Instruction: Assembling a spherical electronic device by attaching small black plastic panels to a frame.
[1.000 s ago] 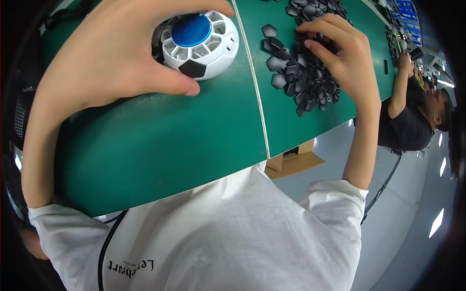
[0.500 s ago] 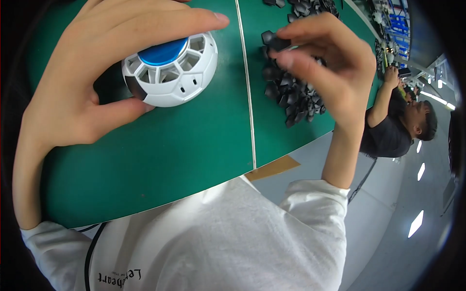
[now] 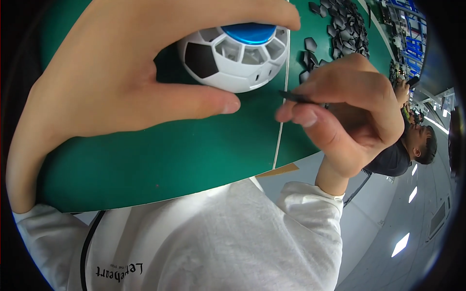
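My left hand (image 3: 114,72) curves around a white dome-shaped shell (image 3: 228,75) patterned like a football, its thumb below the near rim and its fingers over the far side. A shiny blue disc (image 3: 250,33) is in the shell's top, ringed by open cells. One black pentagon panel (image 3: 201,60) sits in the shell's left side; small dark slots show on its right front. Between thumb and fingertips, my right hand (image 3: 354,104) pinches a thin black piece (image 3: 294,96), seen nearly edge-on, just right of the shell and apart from it.
Many loose black pentagon pieces (image 3: 347,36) lie heaped at the far right of the green table (image 3: 194,155). A pale strip (image 3: 278,145) crosses the tabletop. Beyond the right side, a person in dark clothing (image 3: 393,157) works near shelving with blue parts (image 3: 412,46).
My left hand and the shell have shifted right in view, and the shell is turned to show its black panel. My right hand has left the heap, bringing a black piece toward the shell.
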A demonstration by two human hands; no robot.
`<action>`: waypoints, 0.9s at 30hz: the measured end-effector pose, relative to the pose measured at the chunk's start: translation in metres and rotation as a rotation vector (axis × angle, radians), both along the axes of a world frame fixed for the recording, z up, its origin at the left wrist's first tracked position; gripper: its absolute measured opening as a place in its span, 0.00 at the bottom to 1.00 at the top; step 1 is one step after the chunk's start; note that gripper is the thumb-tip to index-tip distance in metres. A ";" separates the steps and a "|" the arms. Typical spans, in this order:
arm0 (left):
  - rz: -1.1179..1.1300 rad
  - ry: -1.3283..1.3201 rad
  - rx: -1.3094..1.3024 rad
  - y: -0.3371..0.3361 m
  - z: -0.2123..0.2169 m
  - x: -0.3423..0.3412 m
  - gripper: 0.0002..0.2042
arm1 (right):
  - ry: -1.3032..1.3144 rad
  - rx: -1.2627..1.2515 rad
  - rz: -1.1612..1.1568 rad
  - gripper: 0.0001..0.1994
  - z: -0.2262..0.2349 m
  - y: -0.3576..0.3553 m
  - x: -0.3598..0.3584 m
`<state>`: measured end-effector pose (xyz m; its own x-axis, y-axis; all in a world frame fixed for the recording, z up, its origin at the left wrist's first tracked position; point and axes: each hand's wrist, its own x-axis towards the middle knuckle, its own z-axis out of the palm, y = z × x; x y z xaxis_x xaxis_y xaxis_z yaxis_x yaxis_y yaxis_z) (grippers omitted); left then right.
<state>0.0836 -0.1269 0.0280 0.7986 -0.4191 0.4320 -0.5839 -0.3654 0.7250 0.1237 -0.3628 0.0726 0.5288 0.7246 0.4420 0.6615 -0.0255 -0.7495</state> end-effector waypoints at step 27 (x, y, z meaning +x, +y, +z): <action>0.130 0.271 0.030 -0.006 0.020 -0.008 0.32 | 0.495 0.051 -0.149 0.11 -0.032 0.034 -0.002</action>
<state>0.0753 -0.1331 0.0479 0.9309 -0.3149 0.1852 -0.3178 -0.4482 0.8355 0.1216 -0.3286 0.0408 0.7795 0.6093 0.1456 0.2193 -0.0477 -0.9745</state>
